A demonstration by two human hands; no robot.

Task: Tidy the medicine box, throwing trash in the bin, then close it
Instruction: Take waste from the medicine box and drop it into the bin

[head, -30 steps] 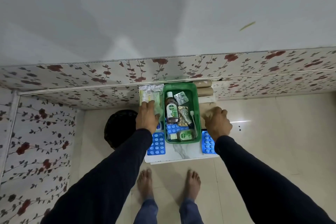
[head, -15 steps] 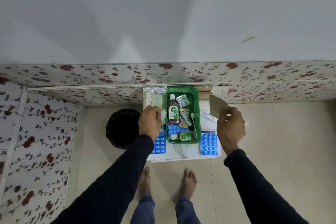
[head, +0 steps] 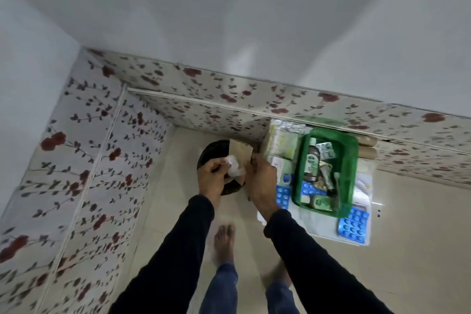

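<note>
The green medicine box [head: 349,160] stands open on a small white table, holding a brown bottle [head: 313,160], blister strips and small packs. To its left on the floor is a black bin [head: 212,151]. Both hands hover over the bin. My left hand [head: 211,177] pinches a crumpled white wad [head: 234,167]. My right hand [head: 262,178] grips a brown cardboard piece [head: 240,154], held upright above the bin's mouth.
Blue blister packs [head: 354,225] and white papers [head: 363,188] lie on the table [head: 318,229] around the box. Pale packets [head: 281,141] and two cardboard rolls [head: 367,151] sit by the floral-tiled wall [head: 229,99]. My bare feet [head: 224,242] stand on the beige floor.
Both hands left the table and swung left over the bin, the left carrying the white wad, the right the cardboard piece. The view turned left too.
</note>
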